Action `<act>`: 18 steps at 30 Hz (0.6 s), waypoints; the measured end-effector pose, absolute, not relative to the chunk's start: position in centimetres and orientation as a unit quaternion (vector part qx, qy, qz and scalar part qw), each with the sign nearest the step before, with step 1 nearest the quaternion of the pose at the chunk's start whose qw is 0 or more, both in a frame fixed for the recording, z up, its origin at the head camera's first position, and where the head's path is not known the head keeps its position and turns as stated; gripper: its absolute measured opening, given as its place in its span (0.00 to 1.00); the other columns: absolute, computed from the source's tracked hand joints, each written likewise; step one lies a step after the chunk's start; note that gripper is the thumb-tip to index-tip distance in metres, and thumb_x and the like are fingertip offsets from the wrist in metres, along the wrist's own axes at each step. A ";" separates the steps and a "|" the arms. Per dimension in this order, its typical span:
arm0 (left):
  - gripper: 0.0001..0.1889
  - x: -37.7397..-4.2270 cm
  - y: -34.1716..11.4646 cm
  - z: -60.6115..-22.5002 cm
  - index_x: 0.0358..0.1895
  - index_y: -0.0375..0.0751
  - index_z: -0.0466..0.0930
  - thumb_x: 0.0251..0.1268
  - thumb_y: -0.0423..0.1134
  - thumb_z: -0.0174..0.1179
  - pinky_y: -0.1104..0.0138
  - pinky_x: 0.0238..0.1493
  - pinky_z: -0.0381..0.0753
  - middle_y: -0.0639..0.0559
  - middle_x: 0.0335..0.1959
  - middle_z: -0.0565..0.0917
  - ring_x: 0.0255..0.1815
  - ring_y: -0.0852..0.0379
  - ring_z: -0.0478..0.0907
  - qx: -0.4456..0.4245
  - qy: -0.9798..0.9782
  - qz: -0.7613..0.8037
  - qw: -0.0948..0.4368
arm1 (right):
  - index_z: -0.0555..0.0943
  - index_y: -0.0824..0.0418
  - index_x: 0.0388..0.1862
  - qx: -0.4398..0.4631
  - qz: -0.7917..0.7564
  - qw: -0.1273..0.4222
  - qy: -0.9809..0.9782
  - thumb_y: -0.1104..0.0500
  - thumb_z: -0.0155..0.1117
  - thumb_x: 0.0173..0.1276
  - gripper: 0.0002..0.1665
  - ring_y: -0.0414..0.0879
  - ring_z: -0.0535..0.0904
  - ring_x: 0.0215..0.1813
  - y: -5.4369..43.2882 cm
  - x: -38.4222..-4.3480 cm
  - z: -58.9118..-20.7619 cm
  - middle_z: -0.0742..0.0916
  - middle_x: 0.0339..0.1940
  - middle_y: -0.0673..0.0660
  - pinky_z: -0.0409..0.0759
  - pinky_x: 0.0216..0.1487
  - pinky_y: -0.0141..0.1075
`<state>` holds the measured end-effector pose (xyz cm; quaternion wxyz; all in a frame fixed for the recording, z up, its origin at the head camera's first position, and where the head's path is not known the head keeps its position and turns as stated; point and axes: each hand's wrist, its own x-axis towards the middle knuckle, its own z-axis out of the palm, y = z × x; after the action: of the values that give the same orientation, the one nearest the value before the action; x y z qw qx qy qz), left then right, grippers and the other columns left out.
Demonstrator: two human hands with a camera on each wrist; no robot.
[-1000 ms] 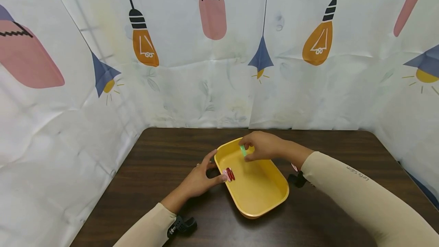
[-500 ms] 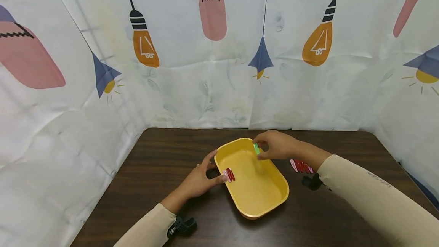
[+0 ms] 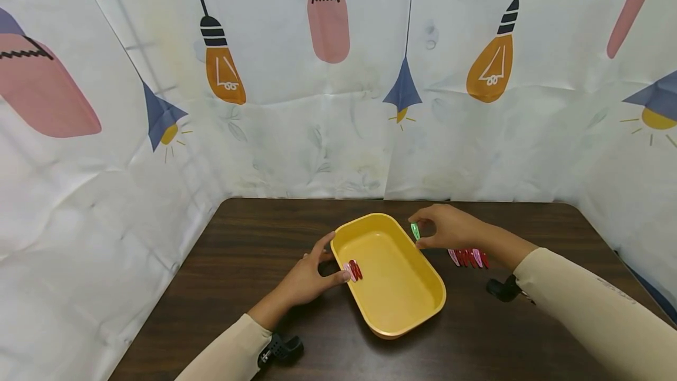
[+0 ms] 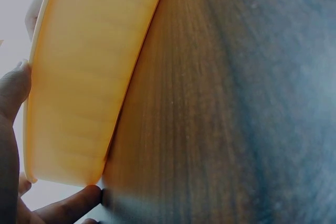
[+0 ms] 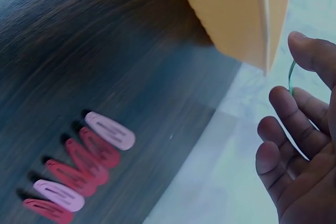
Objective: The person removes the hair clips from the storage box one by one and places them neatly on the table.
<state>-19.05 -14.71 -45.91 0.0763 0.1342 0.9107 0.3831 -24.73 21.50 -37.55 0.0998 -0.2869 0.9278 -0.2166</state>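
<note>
My right hand (image 3: 449,227) pinches a green snap hair clip (image 3: 415,231) between thumb and fingertips, just outside the far right rim of a yellow plastic tub (image 3: 394,287). The right wrist view shows that clip edge-on as a thin green strip (image 5: 292,77). At the tub's left side, my left hand (image 3: 307,275) holds it, thumb at the rim and forefinger toward the far corner. In the left wrist view a finger (image 4: 73,205) touches the bottom edge of the tub. Pink and red hair clips (image 3: 355,269) lie inside the left wall, close by my left thumb.
A row of several red and pink hair clips (image 5: 79,166) lies on the dark wooden table (image 3: 254,240), right of the tub and partly under my right forearm. A white curtain (image 3: 296,134) with printed lamps stands behind the table.
My right hand has moved right with the green clip, from over the tub to outside its right rim. More of the clip row shows. The left hand and tub stay still.
</note>
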 end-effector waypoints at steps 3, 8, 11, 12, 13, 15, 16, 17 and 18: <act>0.52 -19.1 -14.7 -46.0 0.83 0.68 0.48 0.58 0.70 0.67 0.28 0.67 0.55 0.48 0.66 0.80 0.76 0.26 0.57 0.131 0.911 0.383 0.077 | 0.81 0.57 0.66 -0.286 -0.223 0.094 0.927 0.45 0.78 0.64 0.35 0.54 0.82 0.58 22.3 -24.6 -37.8 0.86 0.54 0.52 0.81 0.56 0.51; 0.52 -19.1 -14.7 -46.1 0.82 0.69 0.48 0.58 0.70 0.67 0.28 0.66 0.56 0.49 0.66 0.80 0.76 0.27 0.58 0.128 0.911 0.385 0.078 | 0.80 0.58 0.66 -0.284 -0.228 0.088 0.927 0.43 0.76 0.65 0.35 0.52 0.82 0.57 23.6 -24.3 -38.2 0.86 0.54 0.51 0.81 0.56 0.52; 0.52 -19.1 -14.7 -46.1 0.82 0.70 0.48 0.58 0.70 0.67 0.28 0.66 0.57 0.49 0.66 0.80 0.76 0.27 0.57 0.129 0.911 0.385 0.078 | 0.80 0.58 0.66 -0.284 -0.229 0.084 0.927 0.42 0.76 0.65 0.36 0.53 0.82 0.57 24.4 -24.2 -38.5 0.86 0.54 0.51 0.81 0.56 0.54; 0.52 -19.1 -14.7 -46.1 0.82 0.70 0.48 0.58 0.71 0.67 0.28 0.66 0.57 0.49 0.66 0.80 0.76 0.28 0.57 0.129 0.911 0.383 0.079 | 0.80 0.58 0.66 -0.282 -0.229 0.083 0.928 0.42 0.76 0.65 0.36 0.52 0.82 0.57 24.6 -24.2 -38.7 0.86 0.54 0.51 0.81 0.56 0.54; 0.52 -19.1 -14.7 -46.1 0.82 0.71 0.48 0.57 0.71 0.67 0.29 0.66 0.57 0.50 0.66 0.80 0.76 0.28 0.58 0.128 0.912 0.382 0.079 | 0.80 0.59 0.66 -0.281 -0.229 0.082 0.928 0.43 0.76 0.65 0.35 0.52 0.82 0.57 24.8 -24.2 -38.8 0.86 0.54 0.51 0.80 0.56 0.54; 0.52 -19.1 -14.7 -46.0 0.82 0.71 0.48 0.57 0.71 0.67 0.29 0.66 0.58 0.49 0.66 0.80 0.76 0.28 0.58 0.127 0.912 0.381 0.080 | 0.80 0.60 0.66 -0.277 -0.230 0.082 0.929 0.43 0.75 0.66 0.36 0.53 0.83 0.56 25.3 -24.1 -39.0 0.87 0.53 0.52 0.80 0.56 0.55; 0.52 -19.1 -14.7 -46.0 0.82 0.71 0.48 0.57 0.71 0.67 0.28 0.66 0.58 0.49 0.66 0.80 0.76 0.28 0.58 0.127 0.913 0.380 0.081 | 0.80 0.60 0.66 -0.274 -0.230 0.082 0.930 0.43 0.75 0.66 0.36 0.53 0.83 0.56 25.5 -24.1 -39.1 0.87 0.54 0.52 0.80 0.55 0.55; 0.52 -19.2 -14.7 -46.0 0.82 0.71 0.48 0.57 0.71 0.67 0.29 0.66 0.58 0.49 0.66 0.80 0.76 0.28 0.59 0.126 0.913 0.379 0.081 | 0.80 0.60 0.66 -0.271 -0.231 0.082 0.931 0.43 0.75 0.66 0.36 0.53 0.83 0.56 25.7 -24.1 -39.2 0.86 0.54 0.52 0.81 0.55 0.55; 0.52 -19.2 -14.7 -46.0 0.82 0.71 0.48 0.57 0.71 0.67 0.29 0.65 0.58 0.49 0.66 0.80 0.75 0.28 0.59 0.126 0.913 0.379 0.081 | 0.80 0.60 0.66 -0.265 -0.232 0.082 0.932 0.43 0.75 0.66 0.36 0.52 0.83 0.56 25.9 -24.1 -39.2 0.86 0.54 0.52 0.81 0.54 0.55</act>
<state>-19.17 -14.70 -46.00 0.0809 0.1256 0.9134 0.3788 -24.10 25.86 -39.22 0.0816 -0.2651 0.9323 -0.2322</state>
